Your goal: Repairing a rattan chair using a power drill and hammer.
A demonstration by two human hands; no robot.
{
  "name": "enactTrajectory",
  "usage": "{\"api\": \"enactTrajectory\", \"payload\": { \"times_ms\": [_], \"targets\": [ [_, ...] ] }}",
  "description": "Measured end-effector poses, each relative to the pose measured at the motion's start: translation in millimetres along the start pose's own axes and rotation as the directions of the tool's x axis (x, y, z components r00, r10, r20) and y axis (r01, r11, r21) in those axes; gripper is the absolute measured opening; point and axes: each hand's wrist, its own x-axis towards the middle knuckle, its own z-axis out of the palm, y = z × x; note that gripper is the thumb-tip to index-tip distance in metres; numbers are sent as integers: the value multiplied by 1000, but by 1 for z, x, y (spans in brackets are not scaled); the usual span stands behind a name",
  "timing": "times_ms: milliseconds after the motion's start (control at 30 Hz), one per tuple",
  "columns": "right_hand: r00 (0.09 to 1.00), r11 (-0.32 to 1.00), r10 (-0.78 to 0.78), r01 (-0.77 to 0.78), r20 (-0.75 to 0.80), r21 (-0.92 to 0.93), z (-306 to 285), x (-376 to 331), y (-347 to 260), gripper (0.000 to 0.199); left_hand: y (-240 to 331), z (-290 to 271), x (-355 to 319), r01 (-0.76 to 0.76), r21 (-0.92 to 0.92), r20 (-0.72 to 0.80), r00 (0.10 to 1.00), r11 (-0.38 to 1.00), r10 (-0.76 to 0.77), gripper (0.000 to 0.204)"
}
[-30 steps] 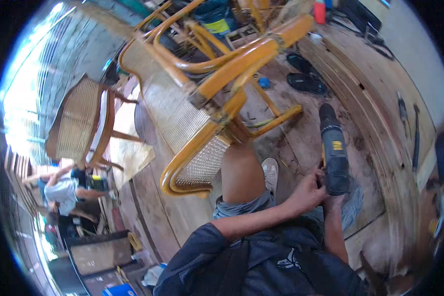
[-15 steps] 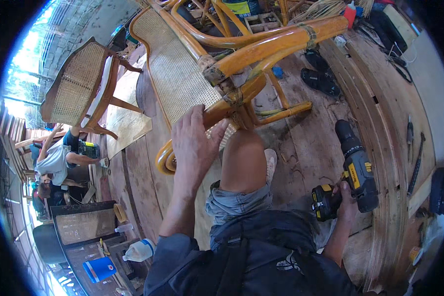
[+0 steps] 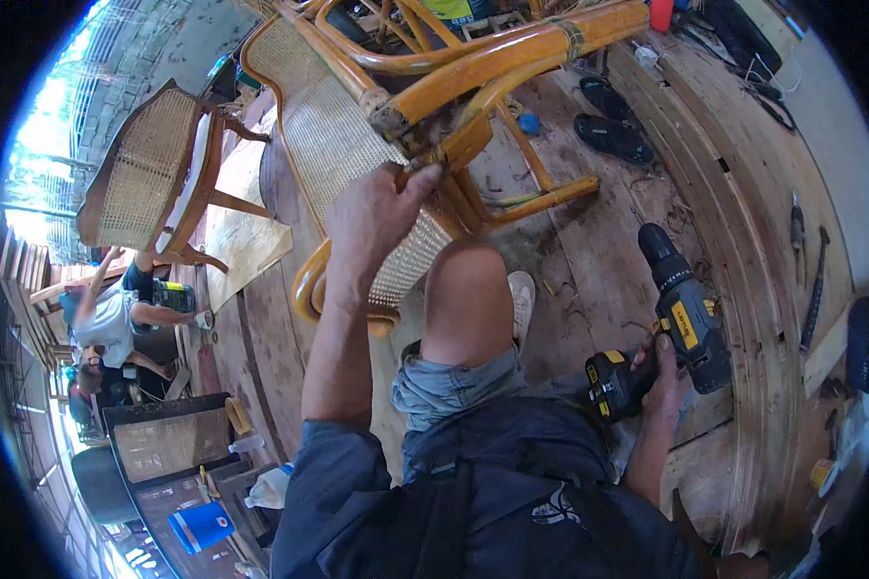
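While the left hand (image 3: 372,220) grasps the frame of a rattan chair (image 3: 512,69) at its joint (image 3: 439,156), thumb on top and some fingertips hidden, the right hand (image 3: 666,381) is wrapped around the handle of a cordless drill (image 3: 690,323). The drill's nose stands clear of the frame, so no drilling shows at this moment. The chair leans over the wooden floor (image 3: 599,256), beyond the bare knee (image 3: 463,289), away from the floor's right edge. Its cane panel (image 3: 333,145) is already set within the frame, and a binding (image 3: 574,39) wraps the upper rail; whether the gripped joint is fastened or remains to be fixed, I cannot tell.

As for writing, the drill carries pale lettering on a yellow patch, and its yellow-black battery (image 3: 610,384) is marked too. The dark shirt (image 3: 454,536) bears a white emblem. Farther out, beyond the floor's left side, a blue container (image 3: 201,527) has a band of print too small to read.
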Motion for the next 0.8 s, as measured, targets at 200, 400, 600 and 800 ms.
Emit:
{"api": "enactTrajectory", "payload": {
  "times_ms": [200, 400, 600, 800],
  "targets": [
    [997, 998, -54, 53, 52, 36, -16, -12, -15, 20, -37, -17, 2, 70, -337, 253, 967, 939, 18, 46],
    [998, 987, -17, 6, 65, 162, -38, -18, -19, 20, -54, -26, -37, 105, -34, 144, 985, 994, -99, 46],
    [999, 979, -26, 18, 32, 202, -61, -15, -10, 22, -54, -23, -50, 95, -67, 12, 995, 993, -95, 40],
    [1000, 986, -12, 16, -25, 166, -68, -14, -10, 24, -56, -23, -49, 10, -169, -17, 1000, 986, -13, 41]
  ]
}}
